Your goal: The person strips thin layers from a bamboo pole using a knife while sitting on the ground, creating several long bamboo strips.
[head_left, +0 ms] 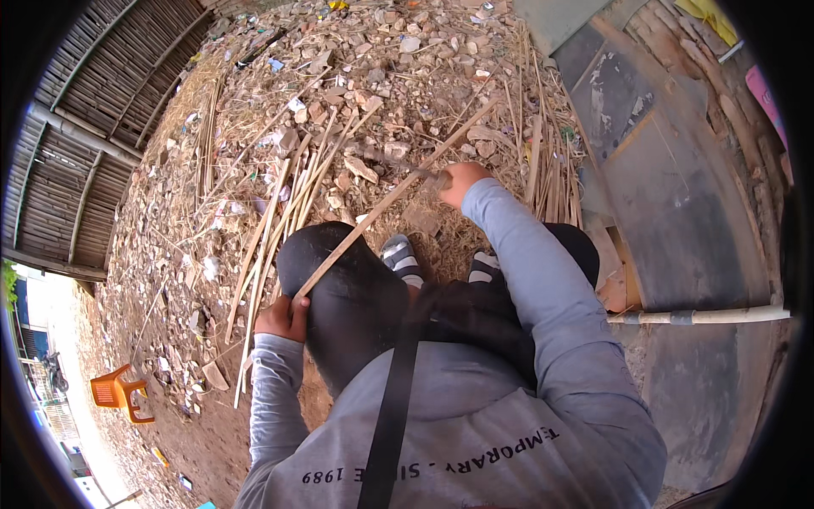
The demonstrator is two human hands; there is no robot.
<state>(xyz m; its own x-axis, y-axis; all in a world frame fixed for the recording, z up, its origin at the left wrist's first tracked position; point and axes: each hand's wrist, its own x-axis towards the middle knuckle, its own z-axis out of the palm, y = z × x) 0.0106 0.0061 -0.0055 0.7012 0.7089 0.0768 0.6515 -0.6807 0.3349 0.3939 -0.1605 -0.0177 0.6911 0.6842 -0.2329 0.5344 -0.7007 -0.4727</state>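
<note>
A long bamboo strip [363,227] slants across my left knee and up to the right over the rubble. My left hand [282,319] is closed round its lower end, beside the knee. My right hand [465,182] is closed on the handle of what looks like a knife [392,159]; its dark blade is smeared by motion and crosses the strip. Whether the blade touches the strip I cannot tell. Several more split bamboo strips [292,199] lie in a loose bundle on the ground past my left knee.
Broken stone and brick rubble [398,68] with straw covers the ground. More strips [543,161] lie at right, beside dark sheets [670,187] and a pale pole [721,316]. A bamboo wall [85,127] stands at left; an orange plastic chair [121,393] is at lower left.
</note>
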